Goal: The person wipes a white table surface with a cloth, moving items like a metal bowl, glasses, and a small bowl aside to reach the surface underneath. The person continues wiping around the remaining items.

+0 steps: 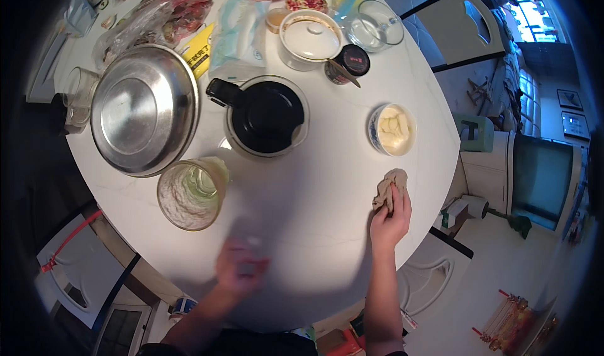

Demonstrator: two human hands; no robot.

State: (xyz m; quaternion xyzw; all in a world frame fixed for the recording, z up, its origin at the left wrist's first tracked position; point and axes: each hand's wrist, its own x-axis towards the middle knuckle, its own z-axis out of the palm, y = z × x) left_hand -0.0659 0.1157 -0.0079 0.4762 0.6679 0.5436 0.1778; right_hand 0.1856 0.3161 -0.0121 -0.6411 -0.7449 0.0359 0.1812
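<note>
In the head view my right hand [392, 219] grips a crumpled beige cloth [390, 186] near the right edge of the white round table [325, 190]. Beyond the cloth stands a blue-and-white bowl [392, 129] holding pale yellow pieces. My left hand [241, 266] is blurred above the table's near side; whether it holds something small cannot be made out. The nearest vessel to it is a wide clear glass [191, 194] with a greenish inside, at the left. A pitcher with a black lid and handle [266, 116] stands behind, near the middle.
An upturned metal basin [144, 110] lies at the left. Farther back are a plastic bag [155, 18], a tissue pack [239, 37], a white lidded pot [310, 38], a dark-lidded jar [354, 61] with a utensil across it, and a glass bowl [375, 25]. Chairs surround the table.
</note>
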